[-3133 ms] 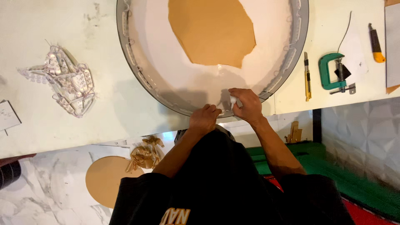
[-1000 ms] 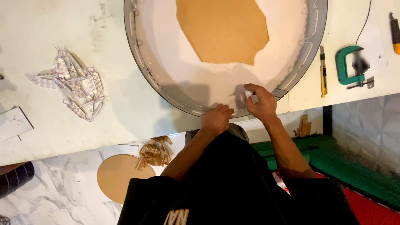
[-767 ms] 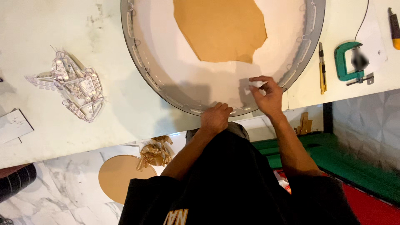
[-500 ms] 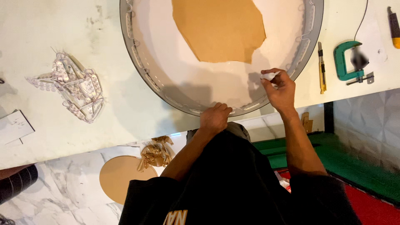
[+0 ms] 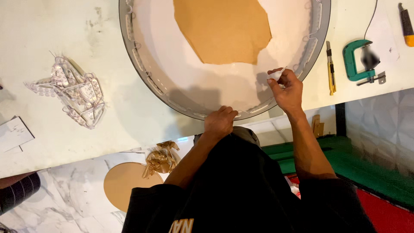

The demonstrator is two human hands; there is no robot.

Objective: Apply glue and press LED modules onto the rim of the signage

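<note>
Currently, status by item:
Left hand (image 5: 220, 122): rests on the near rim of the large round tray (image 5: 137, 64), fingers curled down over the edge; its grip is narrow and presses on the rim, and whether it pinches anything cannot be told
Right hand (image 5: 288, 88): raised just inside the right rim, thumb and fingers closed on a small white scrap (image 5: 274, 75)
Round tray: lies flat on the white table (image 5: 51, 125), its near edge reaching the table's front edge; a white film covers most of the inside, and a bare brown patch (image 5: 224, 28) shows at the far middle
Rim clips: a row of small clips or modules lines the inner wall; detail is too small to read
Risk, tear: the white scrap looks thin; a sharp pull at a steep angle is likely to snap it short and leave remnants stuck by the wall
Risk, shift: the tray sits at the table edge, held by one hand only; a sideways tug could slide or tip it toward the person
Risk, snag: fingers working against the rim clips could catch and bend one
Risk, nearby tools: a yellow utility knife (image 5: 330, 69) and a green clamp (image 5: 357, 60) lie just right of the tray; a wide elbow swing could knock them
Other items: a clear tangled strip cluster (image 5: 75, 92) lies well apart on the left
</note>
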